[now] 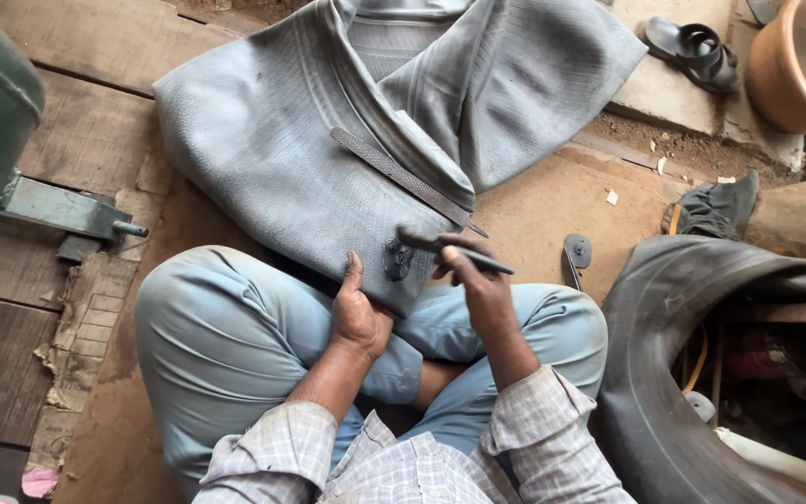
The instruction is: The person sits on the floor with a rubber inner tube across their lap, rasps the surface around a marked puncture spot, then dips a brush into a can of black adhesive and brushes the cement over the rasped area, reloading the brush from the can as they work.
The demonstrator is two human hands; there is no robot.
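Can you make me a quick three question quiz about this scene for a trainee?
1. True or false: the left hand presses on the grey rubber tube lying over the lap.
2. What does the right hand hold? A) dark slim tool B) sandal C) bucket
3. Fill in: the dark rough patch on the tube sits between the two ____.

Key: 1 true. 2 A. 3 hands.
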